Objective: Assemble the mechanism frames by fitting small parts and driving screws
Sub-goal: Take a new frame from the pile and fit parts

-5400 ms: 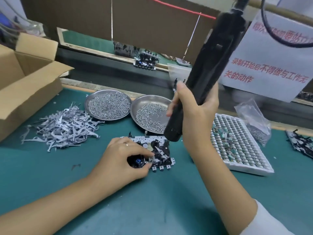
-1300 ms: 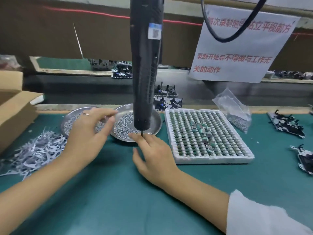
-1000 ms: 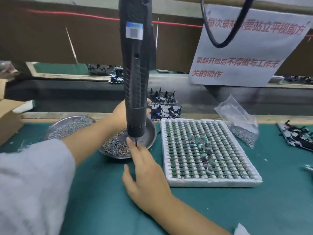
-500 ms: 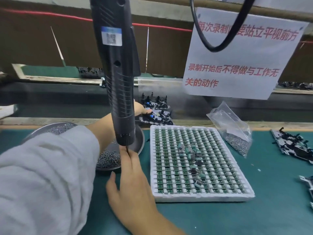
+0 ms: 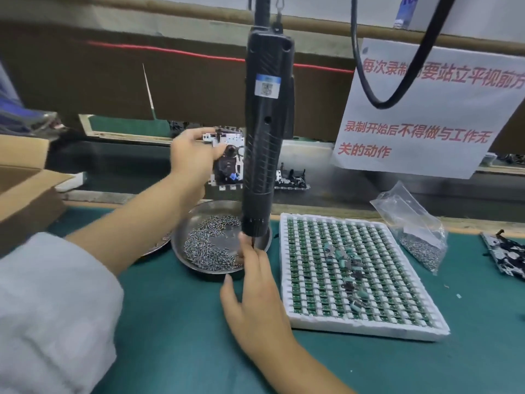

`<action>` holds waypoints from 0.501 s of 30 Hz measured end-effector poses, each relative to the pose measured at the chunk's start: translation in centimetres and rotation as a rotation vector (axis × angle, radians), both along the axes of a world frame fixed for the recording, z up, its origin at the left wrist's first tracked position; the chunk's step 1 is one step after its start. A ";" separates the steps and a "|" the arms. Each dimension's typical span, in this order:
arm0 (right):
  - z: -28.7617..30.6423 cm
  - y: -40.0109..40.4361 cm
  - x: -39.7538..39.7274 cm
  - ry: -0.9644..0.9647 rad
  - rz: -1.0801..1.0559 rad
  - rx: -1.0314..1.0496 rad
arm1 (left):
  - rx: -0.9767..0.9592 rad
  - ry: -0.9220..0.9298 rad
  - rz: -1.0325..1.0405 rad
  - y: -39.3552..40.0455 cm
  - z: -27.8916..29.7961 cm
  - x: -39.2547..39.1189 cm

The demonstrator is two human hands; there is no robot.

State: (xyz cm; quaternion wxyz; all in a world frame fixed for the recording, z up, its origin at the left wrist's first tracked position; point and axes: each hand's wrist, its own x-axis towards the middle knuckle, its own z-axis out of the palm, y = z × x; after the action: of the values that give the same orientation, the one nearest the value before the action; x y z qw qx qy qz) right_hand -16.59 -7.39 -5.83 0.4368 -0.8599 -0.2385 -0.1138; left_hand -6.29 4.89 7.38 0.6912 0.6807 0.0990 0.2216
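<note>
The left hand (image 5: pixel 193 157) grips 1 frame (image 5: pixel 227 160) upright, above and left of the right hand (image 5: pixel 252 282), whose straight fingers touch the hanging screwdriver's (image 5: pixel 265 137) tip over the screw dish (image 5: pixel 181 251).

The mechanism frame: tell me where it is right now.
In the head view the mechanism frame is held up by the left hand, left of centre, partly behind the hanging screwdriver and above the screw dish.
</note>
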 end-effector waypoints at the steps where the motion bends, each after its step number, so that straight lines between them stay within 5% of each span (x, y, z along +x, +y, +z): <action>1: -0.1 -0.2 0.2 0.000 -0.015 0.015 | -0.056 0.045 -0.005 1.4 -0.3 -0.5; 8: 0.2 0.0 -0.2 0.048 -0.051 0.126 | -0.056 0.370 -0.110 8.3 -4.2 -12.6; 15: 0.3 -0.6 -2.2 -0.245 -0.141 0.084 | -0.092 0.489 -0.209 7.0 -8.5 -16.2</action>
State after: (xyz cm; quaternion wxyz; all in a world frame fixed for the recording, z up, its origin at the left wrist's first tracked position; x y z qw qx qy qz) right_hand -18.75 -7.97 -5.53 0.4310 -0.8351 -0.2242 -0.2582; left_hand -22.47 11.88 -1.16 0.6962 0.6883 0.2020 -0.0269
